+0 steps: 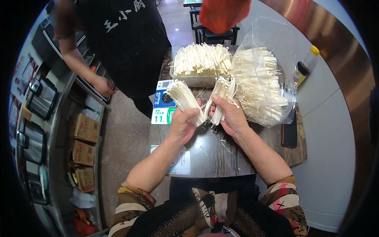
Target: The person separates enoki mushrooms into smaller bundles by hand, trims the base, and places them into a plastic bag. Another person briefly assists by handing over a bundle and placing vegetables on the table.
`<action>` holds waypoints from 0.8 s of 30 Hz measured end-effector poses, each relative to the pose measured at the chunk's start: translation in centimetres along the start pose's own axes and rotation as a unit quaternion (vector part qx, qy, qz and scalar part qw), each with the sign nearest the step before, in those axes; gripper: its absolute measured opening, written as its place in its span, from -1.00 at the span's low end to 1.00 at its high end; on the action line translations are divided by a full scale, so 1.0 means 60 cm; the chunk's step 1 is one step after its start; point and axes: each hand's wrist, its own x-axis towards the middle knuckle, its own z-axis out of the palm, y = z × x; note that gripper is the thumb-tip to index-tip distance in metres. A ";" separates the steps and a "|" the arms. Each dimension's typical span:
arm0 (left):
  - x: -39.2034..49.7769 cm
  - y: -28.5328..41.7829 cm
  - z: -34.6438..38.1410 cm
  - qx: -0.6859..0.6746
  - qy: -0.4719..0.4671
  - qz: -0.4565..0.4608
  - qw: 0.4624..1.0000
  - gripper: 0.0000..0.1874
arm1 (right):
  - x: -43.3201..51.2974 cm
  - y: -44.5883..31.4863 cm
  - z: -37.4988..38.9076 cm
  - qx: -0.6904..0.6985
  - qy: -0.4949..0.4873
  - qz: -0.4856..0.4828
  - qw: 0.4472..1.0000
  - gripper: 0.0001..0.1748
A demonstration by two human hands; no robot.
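Observation:
Above the dark wood-grain table [204,160], my left hand [184,121] grips a bunch of enoki mushrooms [183,96], its caps pointing up and to the left. My right hand [229,114] holds a looser enoki bunch [224,89], caps upward, close beside the first. Behind both hands, a clear plastic tub [197,81] is heaped with enoki in an upright row. To its right lies a large clear plastic bag [257,86] filled with more enoki. Small stem scraps [226,145] are scattered on the table below my hands.
A dark phone [289,131] and a yellow-capped bottle [303,66] stand or lie at the right. Printed cards [161,115] lie at the table's left edge. Another person in a black apron [127,44] stands at the back left. Metal shelving with cardboard boxes [85,127] lines the left.

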 end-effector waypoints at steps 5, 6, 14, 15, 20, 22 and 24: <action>0.008 -0.005 -0.007 -0.006 0.000 0.016 1.000 -0.46 | -0.006 -0.016 0.008 0.045 -0.090 -0.008 0.995 -0.73; 0.014 -0.006 -0.014 -0.005 0.001 0.011 1.000 -0.45 | -0.006 -0.020 0.002 0.030 -0.092 -0.014 0.995 -0.72; 0.018 0.004 -0.003 0.024 0.002 0.049 0.999 -0.58 | -0.057 -0.075 0.051 -0.124 -0.185 0.078 0.972 -0.78; 0.018 0.005 -0.007 0.030 -0.006 0.049 0.998 -0.58 | -0.071 -0.096 0.063 -0.143 -0.170 0.057 0.973 -0.77; 0.024 -0.001 -0.022 0.048 -0.032 0.035 0.998 -0.56 | -0.106 -0.249 0.060 -0.233 -0.064 -0.104 0.965 -0.79; 0.025 -0.003 -0.019 0.053 -0.033 0.027 0.998 -0.55 | -0.096 -0.293 0.032 -0.315 -0.025 -0.188 0.930 -0.78; 0.025 -0.002 -0.015 0.064 -0.030 0.029 0.997 -0.55 | -0.084 -0.318 0.004 -0.393 0.011 -0.214 0.894 -0.78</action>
